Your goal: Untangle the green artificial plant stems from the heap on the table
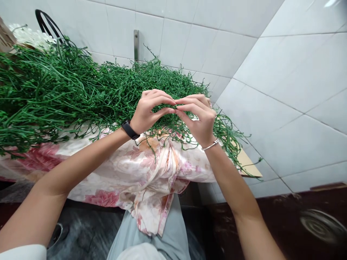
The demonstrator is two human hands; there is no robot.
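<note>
The left hand (148,113) and right hand (197,119) meet fingertip to fingertip, both pinched shut on a thin green stem (165,107). It is held just above the stem pile (67,86), which lies on a floral cloth (130,169) against a tiled wall (217,36).

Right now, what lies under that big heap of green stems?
A flowered cloth lies under the green stems, hanging over the near edge. A tan board corner pokes out at the right. Whatever the cloth rests on is covered.

Tangled green stems (81,90) heaped on table
</note>
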